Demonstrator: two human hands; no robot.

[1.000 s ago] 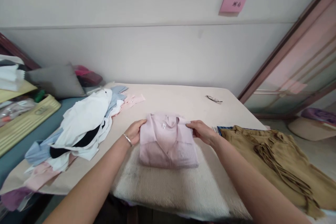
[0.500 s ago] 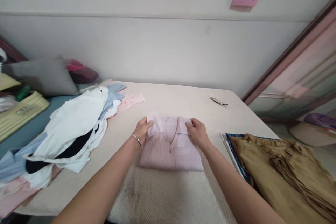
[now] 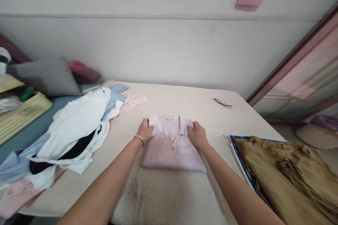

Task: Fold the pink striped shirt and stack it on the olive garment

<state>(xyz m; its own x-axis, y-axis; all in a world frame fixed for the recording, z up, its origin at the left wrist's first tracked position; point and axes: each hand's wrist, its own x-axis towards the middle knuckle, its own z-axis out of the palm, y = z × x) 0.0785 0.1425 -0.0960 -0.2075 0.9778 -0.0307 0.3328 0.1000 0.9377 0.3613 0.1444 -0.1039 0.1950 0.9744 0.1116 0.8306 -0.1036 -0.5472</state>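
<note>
While the folded pink shirt [image 3: 173,144] was held at its sides with the back of the collar up a second ago, it is now seen turned front-up, buttons and chest emblem showing, and laid flat on the cream knit cloth [image 3: 169,197] at the table's [image 3: 200,102] near edge. Its collar corners are pinched by the left hand [image 3: 144,132] and the right hand [image 3: 196,135], both closed on the fabric. The fold is judged nearly finished. A heap of clothes [image 3: 71,130] lies to the left, a tan garment [image 3: 287,168] to the right.
</note>
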